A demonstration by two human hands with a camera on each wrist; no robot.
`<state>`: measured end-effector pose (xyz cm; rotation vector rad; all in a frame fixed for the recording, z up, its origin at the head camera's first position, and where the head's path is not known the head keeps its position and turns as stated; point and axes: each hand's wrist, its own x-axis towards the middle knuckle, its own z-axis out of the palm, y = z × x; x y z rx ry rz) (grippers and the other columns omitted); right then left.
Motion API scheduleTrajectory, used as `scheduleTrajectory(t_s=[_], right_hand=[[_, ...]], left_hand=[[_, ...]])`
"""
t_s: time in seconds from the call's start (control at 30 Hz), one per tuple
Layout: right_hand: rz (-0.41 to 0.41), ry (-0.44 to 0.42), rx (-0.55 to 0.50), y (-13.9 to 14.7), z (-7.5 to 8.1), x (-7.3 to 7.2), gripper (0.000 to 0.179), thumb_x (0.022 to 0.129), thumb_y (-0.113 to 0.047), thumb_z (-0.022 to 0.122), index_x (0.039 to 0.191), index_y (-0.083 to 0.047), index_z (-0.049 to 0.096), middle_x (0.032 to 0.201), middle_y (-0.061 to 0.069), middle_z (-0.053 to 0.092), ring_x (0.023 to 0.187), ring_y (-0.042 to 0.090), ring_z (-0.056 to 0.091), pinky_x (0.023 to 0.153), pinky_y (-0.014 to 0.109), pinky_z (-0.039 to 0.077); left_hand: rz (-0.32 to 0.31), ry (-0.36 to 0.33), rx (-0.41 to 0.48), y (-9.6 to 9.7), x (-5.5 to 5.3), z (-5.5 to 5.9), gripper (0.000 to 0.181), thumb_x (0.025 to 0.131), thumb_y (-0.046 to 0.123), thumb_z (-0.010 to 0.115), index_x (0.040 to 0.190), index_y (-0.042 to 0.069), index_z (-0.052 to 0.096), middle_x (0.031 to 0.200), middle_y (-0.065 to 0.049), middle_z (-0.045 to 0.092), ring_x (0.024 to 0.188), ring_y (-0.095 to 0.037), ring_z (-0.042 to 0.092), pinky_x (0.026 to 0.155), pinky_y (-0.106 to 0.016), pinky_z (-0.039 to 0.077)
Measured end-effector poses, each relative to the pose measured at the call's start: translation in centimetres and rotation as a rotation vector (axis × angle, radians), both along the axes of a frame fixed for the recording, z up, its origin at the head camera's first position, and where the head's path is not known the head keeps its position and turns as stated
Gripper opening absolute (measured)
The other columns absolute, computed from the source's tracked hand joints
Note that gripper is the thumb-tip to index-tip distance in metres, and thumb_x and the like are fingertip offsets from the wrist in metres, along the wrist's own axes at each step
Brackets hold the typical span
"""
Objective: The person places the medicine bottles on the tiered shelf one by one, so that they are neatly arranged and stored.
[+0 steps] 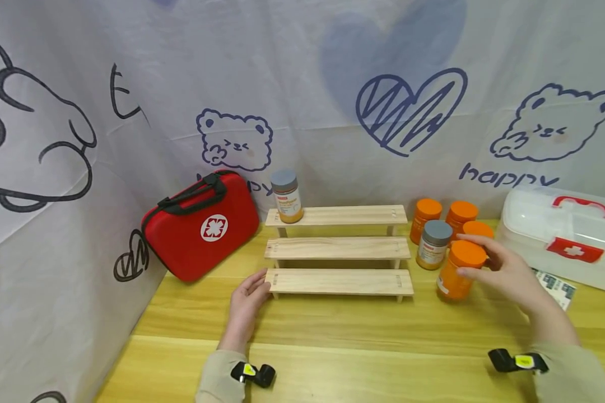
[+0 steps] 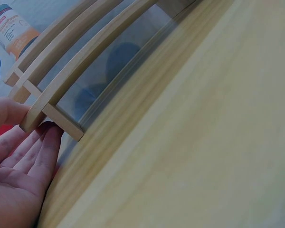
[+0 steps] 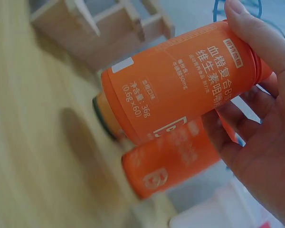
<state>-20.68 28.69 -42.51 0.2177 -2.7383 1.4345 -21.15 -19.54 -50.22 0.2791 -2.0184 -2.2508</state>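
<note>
My left hand (image 1: 246, 305) pinches the left end of the lowest shelf on a three-step wooden rack (image 1: 338, 281), thumb above and fingers beneath in the left wrist view. On the top step's left end stands a grey-capped supplement bottle (image 1: 288, 202). To the rack's right, my right hand (image 1: 510, 275) grips an orange supplement bottle (image 3: 180, 80) between thumb and fingers near its cap. Its base seems raised off the table in the right wrist view. Just behind it stand a second grey-capped bottle (image 1: 432, 251) and several orange bottles (image 1: 426, 215), partly hidden.
A red first-aid bag (image 1: 201, 240) leans against the cloth backdrop at left. At right sits a translucent medicine box (image 1: 529, 240) with a red handle. A printed sheet (image 1: 557, 286) lies before it, partly behind my right arm. Everything rests on a wooden table (image 1: 343, 341).
</note>
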Motion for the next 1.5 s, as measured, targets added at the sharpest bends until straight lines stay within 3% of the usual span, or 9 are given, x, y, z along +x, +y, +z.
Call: scheduleTrajectory(t_s=[0.03, 0.13, 0.2, 0.33, 0.5, 0.77, 0.93, 1.23, 1.5], right_hand=[[0.015, 0.009, -0.002, -0.3, 0.3, -0.1, 0.068, 0.086, -0.031, 0.073, 0.145, -0.022, 0.041, 0.143, 0.016, 0.039, 0.123, 0.038, 0.042, 0.100, 0.042, 0.041], [0.049, 0.048, 0.009, -1.4, 1.1, -0.5, 0.066, 0.085, -0.029, 0.073, 0.143, -0.021, 0.043, 0.139, 0.012, 0.042, 0.116, 0.026, 0.048, 0.089, 0.018, 0.043], [0.085, 0.091, 0.005, -2.2, 1.7, -0.8, 0.065, 0.085, -0.026, 0.074, 0.143, -0.017, 0.044, 0.136, 0.013, 0.045, 0.109, 0.018, 0.052, 0.082, 0.011, 0.043], [0.109, 0.140, -0.006, -3.8, 3.0, -1.5, 0.063, 0.083, -0.023, 0.076, 0.140, -0.018, 0.048, 0.131, 0.012, 0.051, 0.104, 0.013, 0.055, 0.081, 0.013, 0.046], [0.141, 0.171, 0.000, -6.0, 4.6, -2.5, 0.066, 0.082, -0.026, 0.077, 0.141, -0.020, 0.048, 0.131, 0.013, 0.052, 0.106, 0.029, 0.056, 0.083, 0.014, 0.045], [0.166, 0.134, -0.070, -10.2, 6.5, -4.6, 0.066, 0.080, -0.034, 0.078, 0.139, -0.025, 0.050, 0.132, 0.004, 0.053, 0.107, 0.023, 0.055, 0.091, 0.042, 0.046], [0.183, 0.152, -0.079, -12.7, 7.4, -6.5, 0.068, 0.080, -0.040, 0.077, 0.140, -0.023, 0.049, 0.133, 0.005, 0.052, 0.107, 0.026, 0.055, 0.088, 0.043, 0.049], [0.174, 0.152, -0.162, -16.8, 8.3, -10.1, 0.070, 0.079, -0.037, 0.079, 0.140, -0.019, 0.048, 0.129, 0.010, 0.053, 0.105, 0.029, 0.055, 0.089, 0.044, 0.048], [0.201, 0.118, -0.133, -19.1, 8.9, -12.1, 0.069, 0.082, -0.032, 0.077, 0.141, -0.015, 0.046, 0.131, 0.012, 0.052, 0.107, 0.029, 0.052, 0.093, 0.043, 0.046]], left_hand=[[0.000, -0.001, 0.003, 0.0, 0.0, 0.0, 0.041, 0.091, 0.001, 0.060, 0.131, -0.005, 0.054, 0.121, -0.024, 0.057, 0.101, -0.017, 0.059, 0.086, -0.025, 0.051], [-0.001, 0.005, 0.005, 0.0, 0.0, 0.0, 0.041, 0.091, 0.001, 0.060, 0.130, -0.006, 0.054, 0.120, -0.024, 0.057, 0.100, -0.016, 0.060, 0.085, -0.024, 0.051], [-0.001, 0.012, 0.007, 0.0, 0.0, 0.0, 0.041, 0.091, 0.001, 0.060, 0.130, -0.007, 0.053, 0.119, -0.024, 0.057, 0.099, -0.016, 0.060, 0.085, -0.024, 0.052], [-0.002, 0.014, 0.007, -0.1, 0.0, 0.0, 0.041, 0.091, 0.001, 0.060, 0.130, -0.008, 0.053, 0.117, -0.023, 0.058, 0.098, -0.016, 0.060, 0.085, -0.024, 0.052], [0.000, -0.001, 0.012, 0.0, -0.1, -0.1, 0.041, 0.090, 0.000, 0.060, 0.130, -0.005, 0.054, 0.118, -0.022, 0.058, 0.099, -0.016, 0.060, 0.086, -0.025, 0.051], [-0.005, 0.014, 0.012, -0.1, 0.0, 0.0, 0.040, 0.091, 0.001, 0.059, 0.130, -0.007, 0.054, 0.119, -0.025, 0.057, 0.099, -0.017, 0.060, 0.085, -0.024, 0.052], [-0.009, 0.005, 0.007, -0.1, 0.0, 0.2, 0.041, 0.091, 0.001, 0.060, 0.131, -0.007, 0.053, 0.121, -0.025, 0.056, 0.100, -0.016, 0.059, 0.086, -0.023, 0.051], [-0.014, 0.001, 0.005, -0.1, 0.0, 0.0, 0.041, 0.092, 0.002, 0.059, 0.132, -0.005, 0.053, 0.120, -0.023, 0.056, 0.101, -0.016, 0.059, 0.087, -0.023, 0.050], [-0.007, 0.015, 0.008, -0.1, 0.0, -0.1, 0.041, 0.091, 0.002, 0.061, 0.130, -0.007, 0.054, 0.118, -0.023, 0.057, 0.099, -0.016, 0.060, 0.085, -0.024, 0.051]])
